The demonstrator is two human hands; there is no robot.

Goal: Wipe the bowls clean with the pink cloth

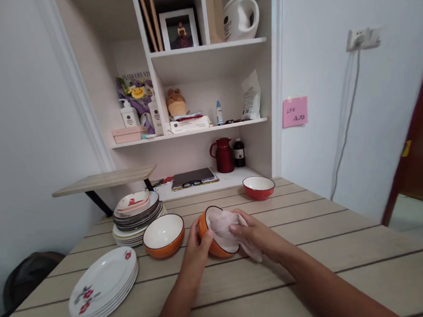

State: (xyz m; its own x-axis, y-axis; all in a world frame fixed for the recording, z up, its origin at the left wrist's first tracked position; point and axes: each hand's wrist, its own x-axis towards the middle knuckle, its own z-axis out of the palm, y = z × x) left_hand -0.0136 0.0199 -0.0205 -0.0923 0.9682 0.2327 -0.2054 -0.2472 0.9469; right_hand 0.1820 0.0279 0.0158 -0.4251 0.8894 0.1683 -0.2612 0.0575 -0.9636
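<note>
Tilted above the table, an orange bowl (218,249) with a white inside and dark rim is held by my left hand (197,244), thumb over its rim and fingers behind it. My right hand (255,232) grips a pale cloth (225,225) that is pressed into the bowl; part of the cloth hangs below the hand. Another orange bowl (163,232) stands upright just left of my left hand. Farther back on the right sits a red bowl (259,188) with a white inside.
At the left front lies a stack of white oval plates (104,282) with red flowers. Behind it stands a taller pile of plates and small dishes (136,217), near a raised wooden shelf (104,179). A red jug (224,155) and a laptop-like dark slab (193,177) are at the back.
</note>
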